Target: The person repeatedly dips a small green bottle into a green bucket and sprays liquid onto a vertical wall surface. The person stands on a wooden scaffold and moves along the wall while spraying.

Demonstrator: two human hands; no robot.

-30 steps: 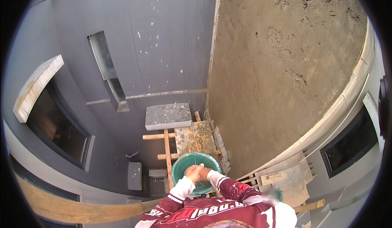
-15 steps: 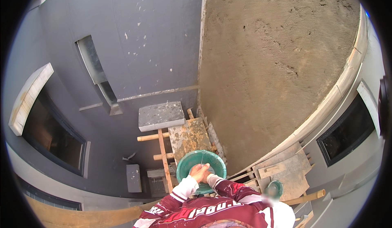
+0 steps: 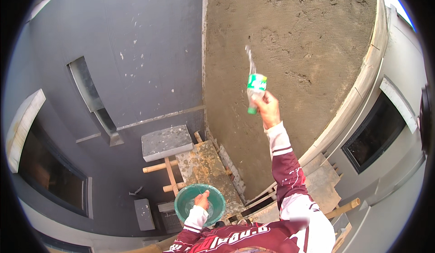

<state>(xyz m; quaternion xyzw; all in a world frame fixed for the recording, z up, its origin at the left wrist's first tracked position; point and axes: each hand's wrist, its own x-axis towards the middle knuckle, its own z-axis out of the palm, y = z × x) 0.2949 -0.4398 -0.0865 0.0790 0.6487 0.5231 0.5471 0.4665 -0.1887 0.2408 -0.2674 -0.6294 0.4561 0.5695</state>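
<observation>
Bottle [image 3: 257, 83] held up before the plastered wall [image 3: 294, 40], left hand [image 3: 202, 200] at the tub [image 3: 181, 210]

Right hand [image 3: 269, 110]: arm stretched well forward and up. Fingers closed around the lower part of the bottle, thumb toward its near side. Bottle is small, see-through plastic with a green and white label; green cap at the lower end, near the fingers. Tilted slightly off upright, blurred. A thin streak of water [image 3: 250, 60] runs up from its top end, in front of the brown, rough plaster.

Left hand: low, over the green tub, right of its middle. Fingers curled in; cannot tell whether they grip anything or touch the tub. Tub round and open, just ahead of the person's body.

Position of bottle: in the right hand, well apart from the left hand, above and to the right of it in view.

Around: stained board [image 3: 201, 160] just beyond the tub; grey slab [image 3: 166, 142] to its left, bamboo poles [image 3: 159, 167] below the slab. Grey wall [image 3: 154, 49] on the left side, meeting the plastered one at a corner.
</observation>
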